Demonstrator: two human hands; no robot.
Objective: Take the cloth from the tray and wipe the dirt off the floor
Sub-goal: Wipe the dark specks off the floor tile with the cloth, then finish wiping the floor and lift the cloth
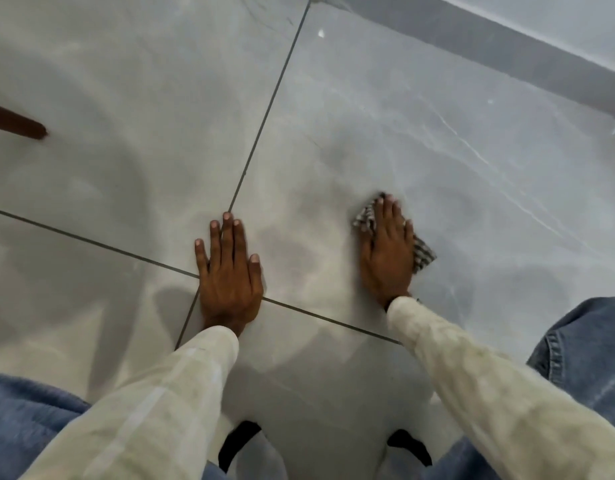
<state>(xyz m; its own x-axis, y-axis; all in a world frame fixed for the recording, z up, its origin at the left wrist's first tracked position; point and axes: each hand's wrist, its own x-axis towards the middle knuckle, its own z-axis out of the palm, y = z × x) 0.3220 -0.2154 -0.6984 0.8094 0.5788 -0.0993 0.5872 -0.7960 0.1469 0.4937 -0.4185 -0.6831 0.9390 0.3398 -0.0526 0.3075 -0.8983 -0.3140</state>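
Both hands lay flat on the floor (pixel 368 98): the left hand (pixel 230 271), fingers straight and slightly spread, apparently braced the body, while the right hand (pixel 389 247), fingers straight and together, pressed the checked cloth (pixel 363 218) onto the tile for wiping.

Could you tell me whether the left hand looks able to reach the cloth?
Probably yes: only bare floor lies between the left hand and the cloth, though the right hand presses flat on it, leaving just its edges exposed.

Left hand (pixel 230 275) flat, right hand (pixel 389 252) flat
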